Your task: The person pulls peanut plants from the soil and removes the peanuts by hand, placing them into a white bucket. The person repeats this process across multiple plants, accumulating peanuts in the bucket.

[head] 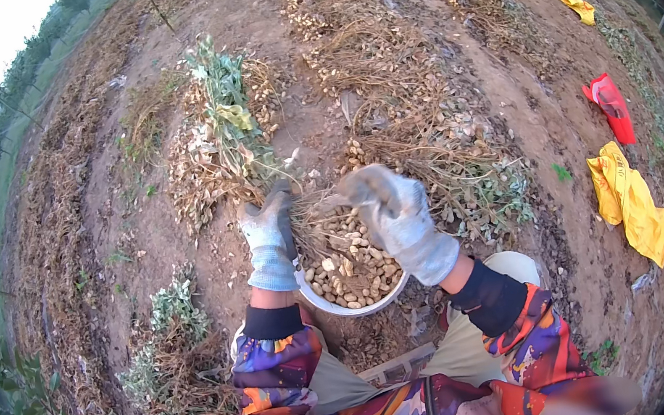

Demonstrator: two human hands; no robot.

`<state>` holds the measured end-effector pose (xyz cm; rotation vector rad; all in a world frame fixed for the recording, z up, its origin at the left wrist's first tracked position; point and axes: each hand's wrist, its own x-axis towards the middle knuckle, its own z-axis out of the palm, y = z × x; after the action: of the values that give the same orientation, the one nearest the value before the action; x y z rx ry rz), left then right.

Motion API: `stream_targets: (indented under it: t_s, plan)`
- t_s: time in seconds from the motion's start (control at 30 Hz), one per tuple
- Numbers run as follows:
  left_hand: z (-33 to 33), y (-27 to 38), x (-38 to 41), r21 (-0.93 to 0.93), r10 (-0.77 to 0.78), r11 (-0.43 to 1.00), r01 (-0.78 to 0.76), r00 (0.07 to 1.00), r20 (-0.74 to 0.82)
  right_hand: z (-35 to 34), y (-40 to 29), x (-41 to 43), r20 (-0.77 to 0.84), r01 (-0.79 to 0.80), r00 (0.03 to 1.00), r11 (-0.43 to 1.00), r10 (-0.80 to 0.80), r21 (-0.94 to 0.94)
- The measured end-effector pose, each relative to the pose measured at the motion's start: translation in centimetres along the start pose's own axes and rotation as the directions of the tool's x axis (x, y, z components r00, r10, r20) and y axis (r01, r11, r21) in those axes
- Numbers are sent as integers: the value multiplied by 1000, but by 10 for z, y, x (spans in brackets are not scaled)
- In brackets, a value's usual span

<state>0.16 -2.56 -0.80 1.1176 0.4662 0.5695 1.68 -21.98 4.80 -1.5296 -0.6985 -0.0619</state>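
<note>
My left hand [270, 235], in a pale work glove with grey fingers, grips the stems of a bunch of peanut plants [227, 95] that stretches away beyond it. Roots from that bunch fan out over a white bucket [356, 311] of unshelled peanuts [348, 275]. My right hand [390, 212], gloved the same way, is curled above the bucket's right side, beside the roots. It looks blurred, and whether its fingers hold anything cannot be told. The bucket stands between my legs.
Rows of dried peanut plants [402, 70] with pods run ahead over brown soil. Another pile of plants [183, 368] lies at the left, near my leg. On the right lie yellow bags [630, 197] and a red bag [610, 104]. A slatted crate [396, 367] is below the bucket.
</note>
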Motion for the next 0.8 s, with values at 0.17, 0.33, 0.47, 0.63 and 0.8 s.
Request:
stream_targets:
  t_s: [0.17,0.33,0.47,0.63,0.8]
  plan:
    - [-13,3,6,-24,30,999,-31,999,-44,-15,-1,15,252,-134,932,893,261,-430]
    - [-8,13,-3,83,32,996,-26,997,-71,-6,23,-3,489,107,858,878,156,-467]
    - [-10,13,-2,78,39,996,-36,998,-41,9,17,-6,487,109,869,927,87,-360]
    - [-17,10,6,3,54,999,-54,998,-35,10,19,-10,474,-129,863,983,176,-129]
    - [-15,10,4,61,33,998,-30,998,-48,6,1,-4,600,-36,742,912,298,-409]
